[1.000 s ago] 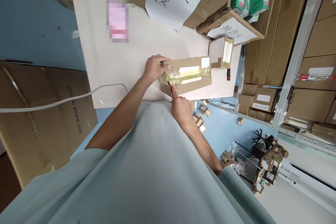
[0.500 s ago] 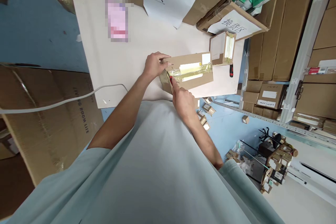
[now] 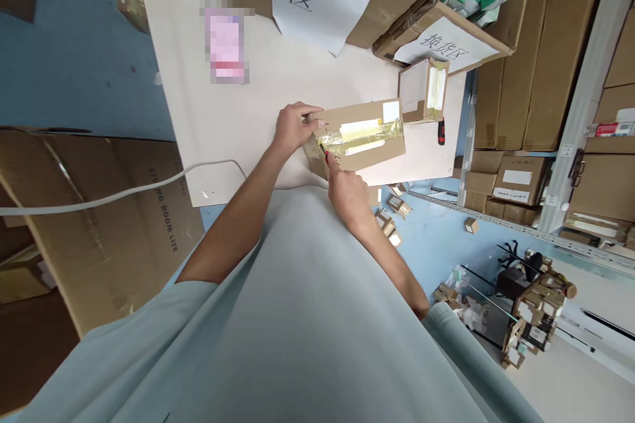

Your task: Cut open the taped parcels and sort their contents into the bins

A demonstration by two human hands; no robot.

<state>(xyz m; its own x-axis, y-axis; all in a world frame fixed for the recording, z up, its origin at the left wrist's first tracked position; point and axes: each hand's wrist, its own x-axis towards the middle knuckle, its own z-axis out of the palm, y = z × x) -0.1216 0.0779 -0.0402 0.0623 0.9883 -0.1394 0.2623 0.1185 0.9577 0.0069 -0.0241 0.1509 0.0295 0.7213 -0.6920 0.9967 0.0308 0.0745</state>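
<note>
A taped cardboard box point(image 3: 364, 152) with white and yellow labels lies on the white table point(image 3: 198, 125), near its front edge. My left hand point(image 3: 292, 127) grips the box's left end, thumb on the top and fingers over the far edge. In my right hand point(image 3: 346, 193) is a small red and black cutter point(image 3: 326, 153), its tip on the tape near the left end of the box. The forefinger lies along the cutter. Most of its handle is hidden by the fingers.
Large boxes with handwritten paper signs point(image 3: 322, 0) stand at the back. A smaller box point(image 3: 424, 89) and a red-black tool point(image 3: 441, 132) are at the right. A pink item point(image 3: 226, 46) lies back left. A white cable point(image 3: 149, 185) crosses the left edge.
The cutter and my right hand have shifted slightly down relative to the box. My left hand keeps its hold. The whole view has moved a little.
</note>
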